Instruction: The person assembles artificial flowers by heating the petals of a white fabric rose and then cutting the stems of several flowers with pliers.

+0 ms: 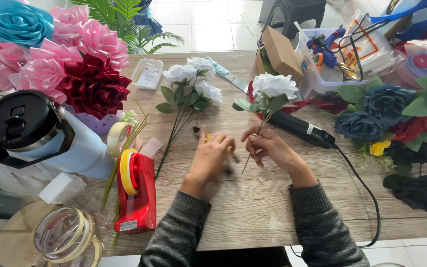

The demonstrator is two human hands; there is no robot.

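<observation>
Wooden table (pixel 253 207), white tiled floor (pixel 208 24)

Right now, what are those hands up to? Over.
Right hand pinching white rose stem. Left hand gripping small yellow-handled tool. Black glue gun close behind.

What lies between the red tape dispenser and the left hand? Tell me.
In the head view, only bare wooden table and the long green stems of the white rose bunch lie between the red tape dispenser and the left hand.

We see one white artificial rose (pixel 274 85) with green leaves, raised upright above the wooden table on a thin stem. We see small yellow-handled pliers (pixel 218 143) just left of that stem, largely hidden, jaws pointing left.
</observation>
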